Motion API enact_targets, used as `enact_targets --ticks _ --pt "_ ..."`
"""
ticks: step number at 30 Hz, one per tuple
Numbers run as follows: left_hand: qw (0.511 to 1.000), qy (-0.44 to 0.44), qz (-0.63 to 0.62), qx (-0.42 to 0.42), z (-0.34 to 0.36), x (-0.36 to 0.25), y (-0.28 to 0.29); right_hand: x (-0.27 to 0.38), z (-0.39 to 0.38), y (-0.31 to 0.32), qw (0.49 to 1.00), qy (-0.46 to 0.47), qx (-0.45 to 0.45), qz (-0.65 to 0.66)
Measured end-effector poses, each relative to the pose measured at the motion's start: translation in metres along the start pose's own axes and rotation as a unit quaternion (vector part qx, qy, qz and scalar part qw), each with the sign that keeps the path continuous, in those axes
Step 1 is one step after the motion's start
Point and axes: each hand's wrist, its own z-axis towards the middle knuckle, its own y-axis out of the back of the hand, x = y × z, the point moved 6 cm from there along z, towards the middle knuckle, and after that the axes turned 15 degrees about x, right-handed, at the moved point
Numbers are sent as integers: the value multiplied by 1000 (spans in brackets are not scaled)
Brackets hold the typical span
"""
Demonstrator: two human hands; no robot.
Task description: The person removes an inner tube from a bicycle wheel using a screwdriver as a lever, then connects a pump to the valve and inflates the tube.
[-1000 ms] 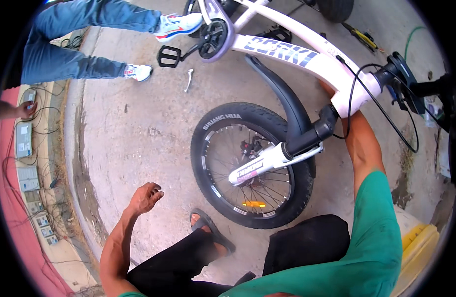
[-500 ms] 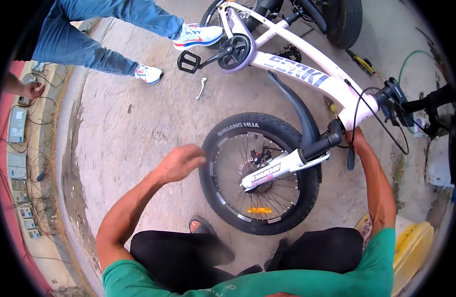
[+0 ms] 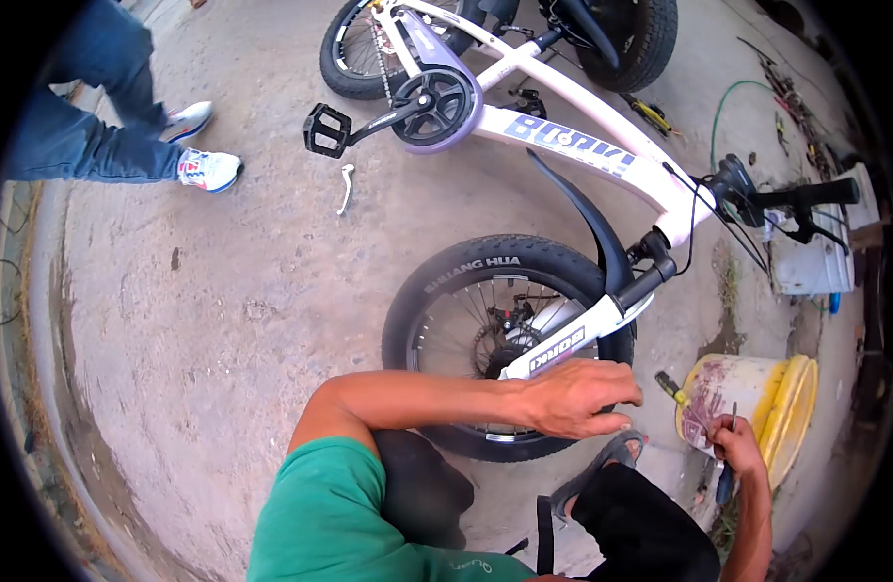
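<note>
My left hand reaches across beside the lower end of the white front fork, fingers loosely curved and apart, nothing visible in it. My right hand grips a slim tool with a dark handle and thin metal shaft, beside the white bucket with a yellow rim. A yellow-and-black tool lies at the bucket's left side. The pale pink bike leans across the ground, its fat front tyre nearest me.
A person in jeans and white shoes stands at upper left. A silver lever-like piece lies on the concrete, and yellow-handled pliers lie behind the bike. Pale containers, a green hose and scattered items line the right.
My view has turned rightward. My left hand has swept right across the front wheel. My right hand has left the bike and now holds a tool by the bucket. The other person's legs have shifted.
</note>
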Motion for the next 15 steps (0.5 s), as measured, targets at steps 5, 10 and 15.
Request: enact_targets --ticks 5,10,15 --pt "996 -50 66 46 -9 -18 -25 25 -77 -81 997 -52 62 11" --pt "989 13 88 119 -48 -29 -24 91 -63 -143 976 32 208 -47" --pt "967 247 54 1 -136 -22 4 111 48 -156 942 188 277 1"
